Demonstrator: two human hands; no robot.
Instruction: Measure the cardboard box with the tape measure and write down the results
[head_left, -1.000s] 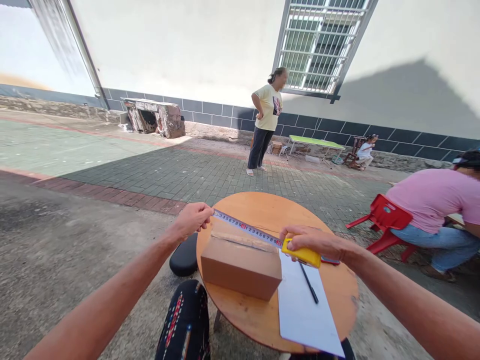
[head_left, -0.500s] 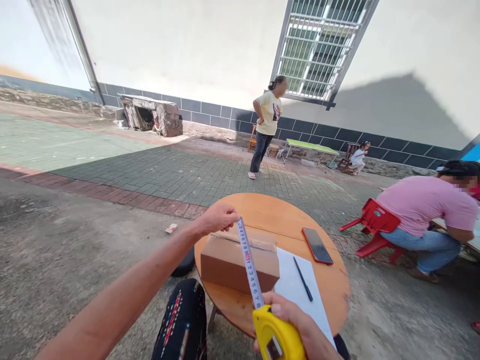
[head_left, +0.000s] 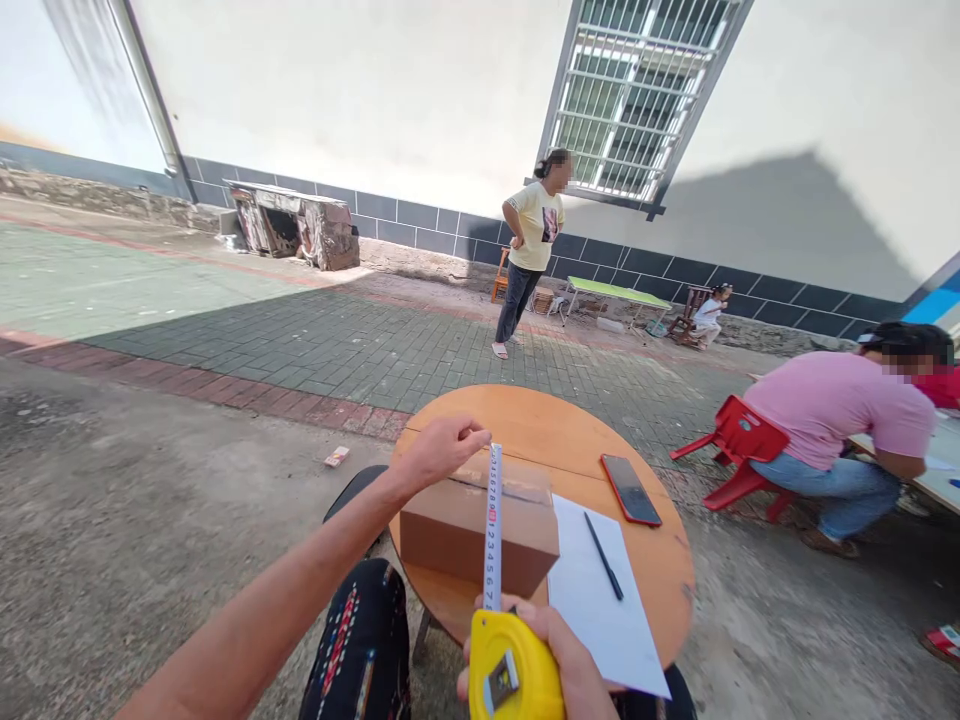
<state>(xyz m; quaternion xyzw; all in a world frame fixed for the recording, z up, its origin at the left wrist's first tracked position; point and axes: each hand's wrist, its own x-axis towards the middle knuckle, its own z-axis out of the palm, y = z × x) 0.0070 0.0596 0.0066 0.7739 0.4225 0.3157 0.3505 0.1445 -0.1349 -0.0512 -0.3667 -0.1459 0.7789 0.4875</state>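
Note:
A yellow tape measure is gripped in my right hand, in front of the near edge of the round wooden table. Its white blade runs out away from me over a brown cardboard box. At the far end, my left hand pinches the blade's tip between thumb and finger, above the box's far side. Whether the blade touches the box I cannot tell. Right of the box lies a white sheet of paper with a black pen on it.
A red-edged phone lies on the round table, right of the paper. A person in pink sits on a red chair to the right. Another person stands beyond the table; a small person sits near the wall.
My right hand has swung left with the tape measure, so the blade now points nearly straight away from me. My left hand, holding the tip, has shifted slightly right.

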